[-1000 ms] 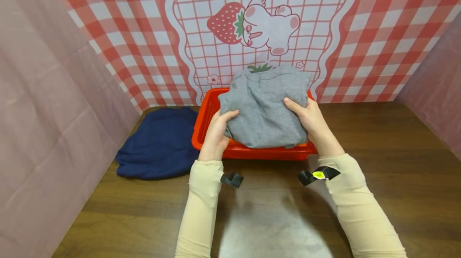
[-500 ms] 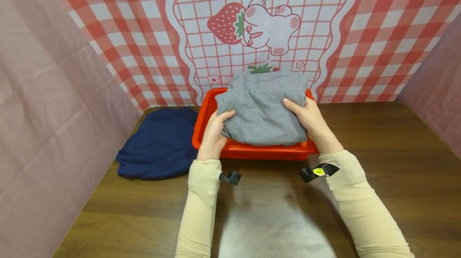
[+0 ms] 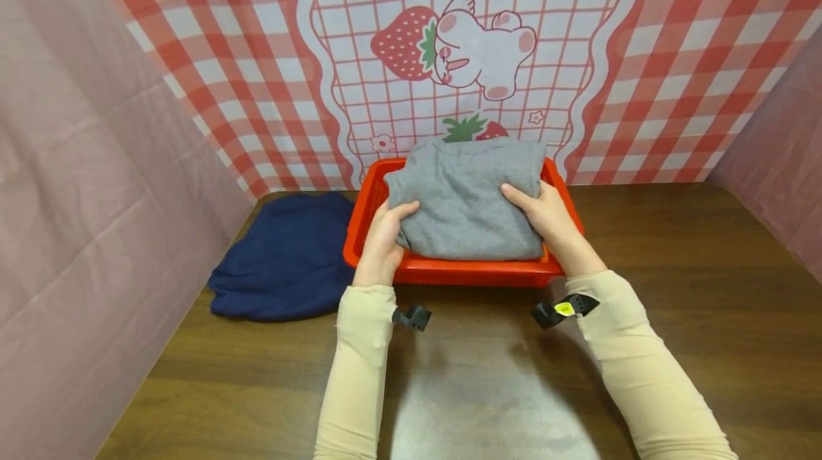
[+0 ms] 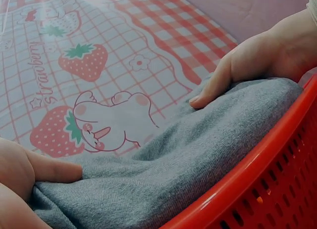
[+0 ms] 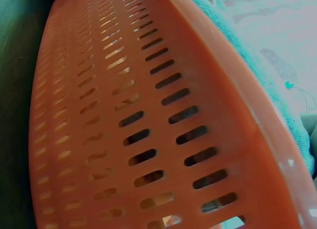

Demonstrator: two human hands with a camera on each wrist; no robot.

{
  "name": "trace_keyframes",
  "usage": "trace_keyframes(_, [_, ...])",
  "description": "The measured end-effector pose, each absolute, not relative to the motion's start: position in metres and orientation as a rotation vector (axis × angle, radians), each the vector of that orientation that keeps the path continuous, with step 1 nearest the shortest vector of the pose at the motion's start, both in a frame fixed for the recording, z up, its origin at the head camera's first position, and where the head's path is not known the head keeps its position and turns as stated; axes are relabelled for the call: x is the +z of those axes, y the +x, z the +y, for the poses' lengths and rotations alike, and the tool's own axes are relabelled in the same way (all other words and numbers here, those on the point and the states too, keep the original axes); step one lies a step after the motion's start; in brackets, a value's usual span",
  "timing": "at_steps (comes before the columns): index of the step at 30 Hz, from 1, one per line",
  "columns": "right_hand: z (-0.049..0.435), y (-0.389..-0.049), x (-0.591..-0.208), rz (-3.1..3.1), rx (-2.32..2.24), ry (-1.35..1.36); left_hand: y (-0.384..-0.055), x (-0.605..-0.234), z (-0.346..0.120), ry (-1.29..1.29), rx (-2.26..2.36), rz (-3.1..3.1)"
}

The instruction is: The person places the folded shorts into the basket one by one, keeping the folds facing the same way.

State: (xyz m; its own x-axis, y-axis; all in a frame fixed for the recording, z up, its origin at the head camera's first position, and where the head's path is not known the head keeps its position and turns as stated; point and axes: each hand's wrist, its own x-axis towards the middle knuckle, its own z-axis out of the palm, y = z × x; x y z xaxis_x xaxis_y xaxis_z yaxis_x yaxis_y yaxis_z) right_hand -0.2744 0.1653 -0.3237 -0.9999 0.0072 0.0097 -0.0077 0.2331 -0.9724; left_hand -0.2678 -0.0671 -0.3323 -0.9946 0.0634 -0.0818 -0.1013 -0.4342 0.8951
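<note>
A folded grey garment of soft knit fabric lies within the rim of a red plastic basket. My left hand grips its left side, thumb on top and the other fingers mostly hidden beneath. On the opposite side my right hand holds it likewise, thumb pressed on the cloth. In the left wrist view both thumbs rest on the grey garment, just behind the basket's front rim. The right wrist view is mostly filled by the slotted basket wall, with a strip of garment behind it.
A dark blue folded garment lies on the wooden table, left of the basket and close against it. Behind stands a red-and-white checked cloth backdrop. A pinkish curtain bounds the left side.
The grey garment has sunk lower into the basket, its far edge dropping and showing more of the printed strawberry behind. Both hands have kept hold; the right has shifted slightly left.
</note>
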Motion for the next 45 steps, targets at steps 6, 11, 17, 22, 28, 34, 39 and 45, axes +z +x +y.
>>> trace_keyframes(6, [0.165, -0.275, -0.322, -2.478, 1.937, 0.053, -0.268, -0.331, -0.067, 0.086, 2.557, 1.722])
trace_keyframes(11, [0.163, -0.276, -0.319, -2.494, 1.905, 0.098, -0.266, -0.329, -0.068, 0.159, 2.575, 1.73])
trace_keyframes(17, [0.161, -0.276, -0.319, -2.457, 1.902, 0.144, -0.264, -0.328, -0.071, 0.224, 2.581, 1.724])
trace_keyframes(22, [0.157, -0.279, -0.319, -2.383, 1.867, 0.183, -0.264, -0.327, -0.072, 0.305, 2.623, 1.738])
trace_keyframes(28, [0.156, -0.285, -0.324, -2.438, 1.81, 0.206, -0.268, -0.333, -0.073, 0.233, 2.619, 1.739])
trace_keyframes(34, [0.159, -0.287, -0.332, -2.604, 1.787, 0.163, -0.275, -0.341, -0.072, 0.031, 2.525, 1.742])
trace_keyframes(39, [0.16, -0.288, -0.333, -2.668, 1.746, 0.143, -0.275, -0.342, -0.071, -0.02, 2.497, 1.786])
trace_keyframes(45, [0.162, -0.289, -0.334, -2.726, 1.732, 0.123, -0.275, -0.341, -0.069, -0.091, 2.404, 1.936])
